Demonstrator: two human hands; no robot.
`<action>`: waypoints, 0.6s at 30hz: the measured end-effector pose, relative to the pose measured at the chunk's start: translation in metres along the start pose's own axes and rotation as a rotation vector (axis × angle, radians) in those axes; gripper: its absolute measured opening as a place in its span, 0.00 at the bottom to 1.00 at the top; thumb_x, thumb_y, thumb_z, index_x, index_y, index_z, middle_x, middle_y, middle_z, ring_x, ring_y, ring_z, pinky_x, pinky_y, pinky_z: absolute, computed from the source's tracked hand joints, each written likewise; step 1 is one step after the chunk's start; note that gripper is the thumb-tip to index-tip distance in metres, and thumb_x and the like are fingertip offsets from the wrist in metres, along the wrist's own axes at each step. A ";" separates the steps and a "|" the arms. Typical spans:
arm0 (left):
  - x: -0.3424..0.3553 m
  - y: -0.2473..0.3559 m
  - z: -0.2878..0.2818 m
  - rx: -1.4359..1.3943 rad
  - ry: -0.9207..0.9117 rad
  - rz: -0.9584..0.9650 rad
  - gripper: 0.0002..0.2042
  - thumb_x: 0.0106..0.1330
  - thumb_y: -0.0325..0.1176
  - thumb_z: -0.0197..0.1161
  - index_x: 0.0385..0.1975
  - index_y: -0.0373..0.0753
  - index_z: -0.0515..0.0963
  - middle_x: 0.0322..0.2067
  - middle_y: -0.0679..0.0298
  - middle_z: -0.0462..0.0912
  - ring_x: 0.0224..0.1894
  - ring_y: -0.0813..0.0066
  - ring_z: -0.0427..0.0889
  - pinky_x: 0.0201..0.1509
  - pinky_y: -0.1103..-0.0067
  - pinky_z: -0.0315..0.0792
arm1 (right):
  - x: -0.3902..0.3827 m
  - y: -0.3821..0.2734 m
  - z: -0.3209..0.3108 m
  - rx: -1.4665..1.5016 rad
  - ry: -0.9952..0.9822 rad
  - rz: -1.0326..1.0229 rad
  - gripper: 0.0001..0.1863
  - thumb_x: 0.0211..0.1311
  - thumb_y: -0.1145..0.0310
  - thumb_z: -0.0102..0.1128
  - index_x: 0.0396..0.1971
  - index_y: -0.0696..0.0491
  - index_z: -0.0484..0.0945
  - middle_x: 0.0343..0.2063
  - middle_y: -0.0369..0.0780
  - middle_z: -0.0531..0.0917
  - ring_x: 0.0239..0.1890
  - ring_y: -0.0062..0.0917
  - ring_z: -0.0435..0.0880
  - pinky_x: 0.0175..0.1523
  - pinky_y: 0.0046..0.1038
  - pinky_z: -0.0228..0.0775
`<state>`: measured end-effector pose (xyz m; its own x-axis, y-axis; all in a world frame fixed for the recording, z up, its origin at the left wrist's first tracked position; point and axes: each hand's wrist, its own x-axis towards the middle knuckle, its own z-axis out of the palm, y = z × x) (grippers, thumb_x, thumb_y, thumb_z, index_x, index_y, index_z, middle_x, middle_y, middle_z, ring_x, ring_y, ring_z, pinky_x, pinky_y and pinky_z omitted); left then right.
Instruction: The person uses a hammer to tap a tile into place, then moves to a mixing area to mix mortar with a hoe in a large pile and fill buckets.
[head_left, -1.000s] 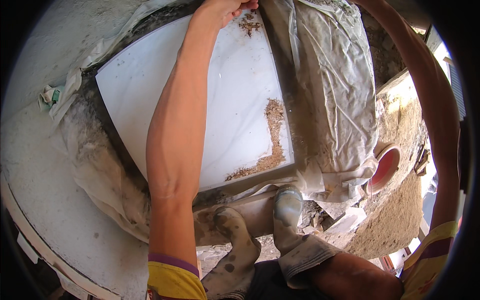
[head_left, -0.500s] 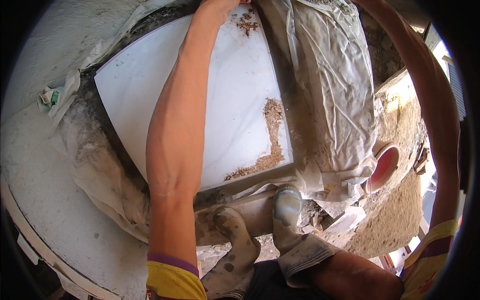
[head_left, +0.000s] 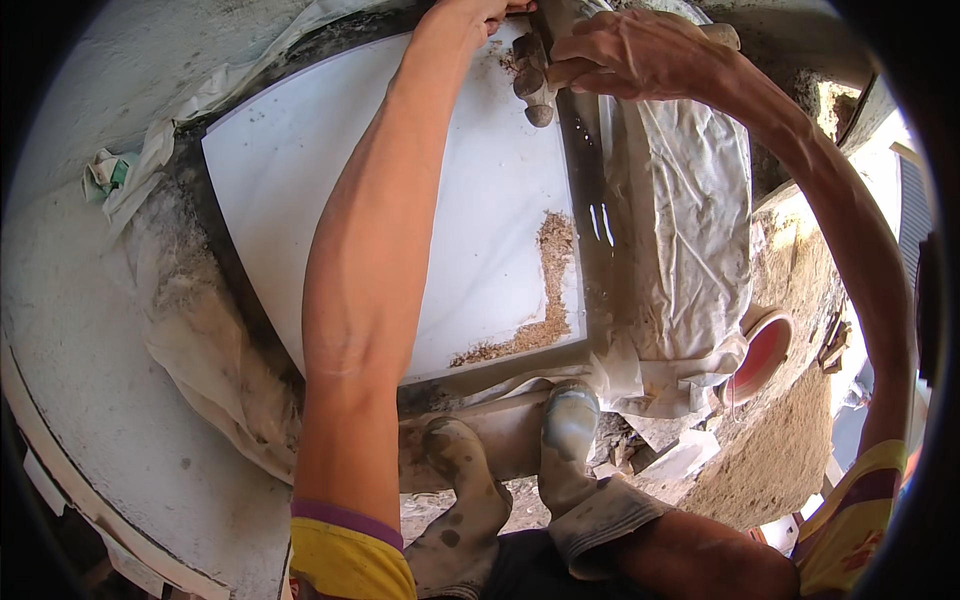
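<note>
A hammer (head_left: 533, 85) is gripped by its wooden handle in my right hand (head_left: 640, 55), its fingers wrapped round it. The worn metal head hangs over the upper right edge of a white, faintly veined tile (head_left: 330, 130). My left hand (head_left: 480, 10) is at the far end of the tile, partly cut off by the picture's upper edge. Its fingers are curled closed; what they hold, if anything, cannot be made out. Rough brown chipped patches (head_left: 553, 255) mark the tile's right edge and near right corner. Another patch lies under the hammer head, partly hidden.
Wet dark surface (head_left: 598, 270) borders the tile. Crumpled pale sheeting (head_left: 690, 230) lies on a raised mass to the right. My boots (head_left: 570, 430) stand at the near edge. A bucket with a red inside (head_left: 762, 355) sits at right, beside rubble (head_left: 685, 455). A curved pale ledge (head_left: 150, 430) runs along the left.
My right hand has come down and inward from the upper right, bringing the hammer into view over the tile's edge. My left arm has shifted slightly right in the picture.
</note>
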<state>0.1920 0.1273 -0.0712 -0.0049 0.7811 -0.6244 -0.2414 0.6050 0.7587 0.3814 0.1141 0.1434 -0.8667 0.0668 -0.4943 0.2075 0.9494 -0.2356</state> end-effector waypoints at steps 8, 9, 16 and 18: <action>-0.012 0.004 0.011 0.060 0.103 -0.051 0.06 0.69 0.35 0.66 0.32 0.42 0.85 0.31 0.63 0.85 0.29 0.70 0.78 0.32 0.75 0.71 | 0.009 0.002 0.006 0.125 -0.020 -0.030 0.16 0.77 0.56 0.55 0.55 0.47 0.82 0.40 0.44 0.87 0.41 0.38 0.86 0.47 0.40 0.79; -0.024 0.012 0.011 0.215 0.170 -0.072 0.06 0.69 0.36 0.66 0.32 0.42 0.85 0.30 0.63 0.85 0.28 0.70 0.77 0.32 0.75 0.70 | 0.007 -0.005 -0.003 0.179 -0.135 0.049 0.16 0.77 0.56 0.55 0.54 0.47 0.83 0.40 0.44 0.87 0.41 0.38 0.86 0.47 0.40 0.78; 0.001 0.004 -0.009 -0.026 0.137 -0.011 0.08 0.67 0.37 0.68 0.33 0.40 0.85 0.32 0.61 0.86 0.31 0.70 0.80 0.34 0.72 0.73 | 0.021 -0.002 0.001 0.213 0.110 -0.074 0.13 0.76 0.58 0.58 0.47 0.50 0.85 0.32 0.43 0.86 0.33 0.30 0.83 0.41 0.38 0.75; -0.003 0.008 0.001 -0.011 0.144 -0.007 0.08 0.67 0.37 0.68 0.33 0.39 0.85 0.32 0.61 0.86 0.31 0.70 0.80 0.34 0.71 0.73 | 0.020 0.011 0.000 0.181 0.070 -0.101 0.14 0.76 0.58 0.58 0.45 0.51 0.85 0.32 0.43 0.86 0.32 0.30 0.82 0.40 0.39 0.75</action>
<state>0.1913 0.1302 -0.0628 -0.1424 0.7463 -0.6502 -0.2527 0.6077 0.7528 0.3662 0.1259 0.1305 -0.9151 0.0014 -0.4032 0.1909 0.8824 -0.4301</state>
